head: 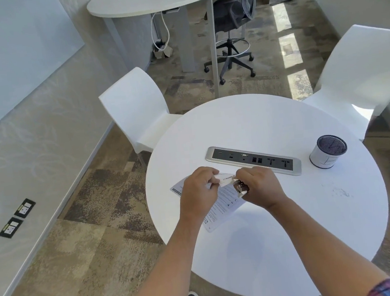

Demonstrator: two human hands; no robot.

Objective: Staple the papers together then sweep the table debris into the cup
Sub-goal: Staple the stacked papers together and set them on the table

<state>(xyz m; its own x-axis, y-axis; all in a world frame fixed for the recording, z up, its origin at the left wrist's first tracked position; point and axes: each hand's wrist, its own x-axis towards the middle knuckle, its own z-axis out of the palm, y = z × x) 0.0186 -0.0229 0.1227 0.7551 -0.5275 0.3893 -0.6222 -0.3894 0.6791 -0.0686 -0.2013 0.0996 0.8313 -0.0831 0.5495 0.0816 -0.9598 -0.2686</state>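
Gripping a white stapler (226, 179) between left hand (200, 191) and right hand (259, 186) over papers (222, 205), socket strip (253, 160) just behind, cup (328, 155) and debris (340, 192) well right.

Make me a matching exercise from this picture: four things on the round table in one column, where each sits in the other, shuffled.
Things:
1. cup
2. papers
3. stapler
4. debris

Places:
A. in the right hand
B. flat under both hands
C. far right, beside the socket strip
D. scattered on the bare table, nearer than the cup

Pairs: 1-C, 2-B, 3-A, 4-D
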